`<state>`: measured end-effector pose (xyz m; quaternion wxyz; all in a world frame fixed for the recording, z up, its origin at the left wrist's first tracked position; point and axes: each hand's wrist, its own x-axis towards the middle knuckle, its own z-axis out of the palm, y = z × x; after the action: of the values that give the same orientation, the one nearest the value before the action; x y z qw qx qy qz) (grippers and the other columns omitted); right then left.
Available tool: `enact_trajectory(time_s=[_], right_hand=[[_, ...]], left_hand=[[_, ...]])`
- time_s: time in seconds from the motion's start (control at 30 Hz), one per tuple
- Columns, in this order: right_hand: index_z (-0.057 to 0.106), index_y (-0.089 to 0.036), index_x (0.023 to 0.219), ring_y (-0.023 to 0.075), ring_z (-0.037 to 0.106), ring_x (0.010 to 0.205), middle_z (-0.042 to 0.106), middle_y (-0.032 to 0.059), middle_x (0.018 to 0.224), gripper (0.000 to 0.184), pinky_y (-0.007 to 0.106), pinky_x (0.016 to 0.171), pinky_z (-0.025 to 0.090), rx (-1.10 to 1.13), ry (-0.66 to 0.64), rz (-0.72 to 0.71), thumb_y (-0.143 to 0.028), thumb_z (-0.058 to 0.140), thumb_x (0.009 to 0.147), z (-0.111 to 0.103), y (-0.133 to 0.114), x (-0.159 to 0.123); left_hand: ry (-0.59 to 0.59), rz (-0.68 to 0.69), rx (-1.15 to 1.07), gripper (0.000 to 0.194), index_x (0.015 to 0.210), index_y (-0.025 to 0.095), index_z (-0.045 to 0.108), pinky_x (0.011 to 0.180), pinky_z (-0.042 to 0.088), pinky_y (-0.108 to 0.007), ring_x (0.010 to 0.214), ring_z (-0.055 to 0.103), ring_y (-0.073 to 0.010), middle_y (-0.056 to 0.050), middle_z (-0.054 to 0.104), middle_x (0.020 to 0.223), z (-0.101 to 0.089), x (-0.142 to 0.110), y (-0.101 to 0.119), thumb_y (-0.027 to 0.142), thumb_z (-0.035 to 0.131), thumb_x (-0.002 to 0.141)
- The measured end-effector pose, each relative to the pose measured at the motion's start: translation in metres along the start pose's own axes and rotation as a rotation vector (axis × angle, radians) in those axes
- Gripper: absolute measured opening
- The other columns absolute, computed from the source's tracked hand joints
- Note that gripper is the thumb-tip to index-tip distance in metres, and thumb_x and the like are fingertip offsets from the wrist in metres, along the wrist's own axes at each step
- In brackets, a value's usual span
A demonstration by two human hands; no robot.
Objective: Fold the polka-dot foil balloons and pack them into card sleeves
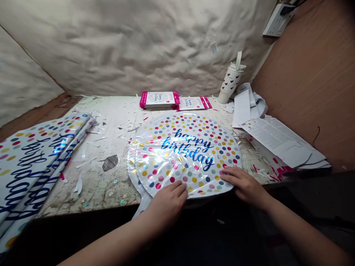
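The left hand (166, 207) rests its fingers (178, 190) flat and together on the lower edge of a round foil balloon (183, 155), without gripping it. The right hand (240, 184) lies open too, its fingers (230, 176) spread on the balloon's lower right edge. The balloon lies flat on a worn workbench (111, 123), printed with "happy birthday" in blue script among multicoloured dots. A second foil balloon (131, 166) sticks out beneath its left side, with a narrow foil neck (142, 207) by the left wrist. Farther out, a folded pile of printed foil balloons (36, 166) lies at the left, and a stack of pink-edged header cards (158, 100) sits at the back. A heart-patterned tumbler (229, 83) stands at the back right, beside loose paper sheets (280, 142). Foil scraps (85, 162) litter the bench.
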<state>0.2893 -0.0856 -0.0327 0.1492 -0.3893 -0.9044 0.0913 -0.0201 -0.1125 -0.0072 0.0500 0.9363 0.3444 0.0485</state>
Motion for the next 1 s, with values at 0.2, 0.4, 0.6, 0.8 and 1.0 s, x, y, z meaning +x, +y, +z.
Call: enact_trajectory(time_s=[0.2,0.4,0.6,0.8,1.0], right_hand=[[0.045,-0.017,0.129,0.0318,0.032,0.128,0.041,0.0147,0.135,0.062,0.056,0.101,0.029,-0.057,-0.025,-0.054,-0.007,0.05,0.068,0.021,-0.01,0.009],[0.046,-0.018,0.126,0.0245,0.048,0.115,0.053,0.0128,0.121,0.05,0.044,0.095,0.043,-0.007,0.197,-0.058,-0.007,0.044,0.078,0.025,-0.016,0.01],[0.053,-0.018,0.118,0.0246,0.056,0.104,0.062,0.0111,0.108,0.035,0.05,0.097,0.038,-0.16,0.459,0.058,-0.011,0.038,0.087,0.011,0.028,0.013],[0.062,-0.016,0.107,0.0211,0.061,0.099,0.066,0.0114,0.104,0.029,0.037,0.087,0.05,-0.256,0.304,-0.141,-0.01,0.041,0.087,0.011,0.038,0.032],[0.063,-0.014,0.108,0.0241,0.058,0.105,0.064,0.0138,0.11,0.032,0.041,0.091,0.047,-0.251,0.251,-0.157,-0.007,0.042,0.084,0.013,0.018,0.039]], left_hand=[[-0.051,-0.017,0.187,0.043,0.123,0.008,0.049,0.087,0.044,-0.053,0.113,0.049,-0.0369,-0.02,0.049,0.129,0.01,0.005,0.016,0.026,0.05,0.084],[0.151,0.069,0.192,0.027,0.101,0.002,0.058,0.066,0.054,-0.033,0.081,0.064,-0.0238,-0.017,0.067,0.093,0.007,0.003,0.004,0.006,0.041,0.081],[0.316,0.121,0.113,0.027,0.103,0.009,0.056,0.066,0.054,-0.028,0.079,0.065,-0.0186,-0.012,0.068,0.091,-0.013,-0.024,-0.032,0.008,0.037,0.084],[0.243,0.076,0.254,0.028,0.101,0.012,0.059,0.075,0.053,-0.033,0.087,0.063,-0.0215,-0.011,0.067,0.094,-0.014,-0.047,-0.059,0.008,0.037,0.084],[0.269,-0.036,0.263,0.033,0.113,0.014,0.056,0.08,0.052,-0.036,0.097,0.06,-0.0236,-0.012,0.064,0.106,0.005,-0.064,-0.074,0.01,0.037,0.087]])
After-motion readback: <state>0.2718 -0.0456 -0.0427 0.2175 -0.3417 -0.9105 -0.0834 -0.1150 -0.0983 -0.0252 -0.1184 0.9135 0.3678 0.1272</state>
